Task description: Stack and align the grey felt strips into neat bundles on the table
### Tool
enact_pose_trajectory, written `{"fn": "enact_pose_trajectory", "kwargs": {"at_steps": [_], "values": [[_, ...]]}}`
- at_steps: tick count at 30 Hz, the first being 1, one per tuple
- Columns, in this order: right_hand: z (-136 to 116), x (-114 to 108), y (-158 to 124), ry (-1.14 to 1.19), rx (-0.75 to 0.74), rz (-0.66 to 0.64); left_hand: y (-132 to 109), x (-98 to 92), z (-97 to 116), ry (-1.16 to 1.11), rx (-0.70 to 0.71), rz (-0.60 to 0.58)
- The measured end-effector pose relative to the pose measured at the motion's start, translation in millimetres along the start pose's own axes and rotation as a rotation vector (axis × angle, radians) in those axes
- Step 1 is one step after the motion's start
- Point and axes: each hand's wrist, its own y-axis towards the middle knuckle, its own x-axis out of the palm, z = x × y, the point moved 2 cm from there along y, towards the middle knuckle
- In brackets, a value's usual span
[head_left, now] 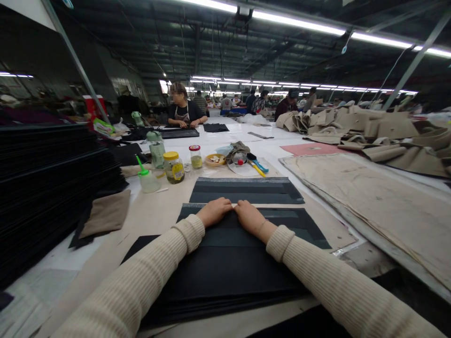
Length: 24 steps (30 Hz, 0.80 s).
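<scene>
My left hand [214, 211] and my right hand [251, 217] lie side by side, knuckles up, on a stack of dark fabric panels [225, 263] in front of me. The fingers of both curl down over the far edge of the top panel, pressing or gripping it. Both arms wear cream ribbed sleeves. A second set of dark grey striped panels [246, 190] lies just beyond my hands.
A tall stack of black sheets [45, 188] stands at left, with a tan cloth piece [105, 213] beside it. Jars and bottles [173, 166], a bowl and brushes [255, 165] sit behind. Beige fabric piles [373, 131] fill the right. A person [183, 112] works across the table.
</scene>
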Motion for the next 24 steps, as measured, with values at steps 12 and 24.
{"fn": "enact_pose_trajectory", "kwargs": {"at_steps": [12, 24], "values": [[-1, -9, 14, 0.035, -0.018, -0.049, -39, -11.6, -32, 0.005, -0.088, -0.004], [-37, -3, 22, -0.038, -0.099, -0.051, -44, -10.8, -30, 0.076, -0.023, -0.032]]}}
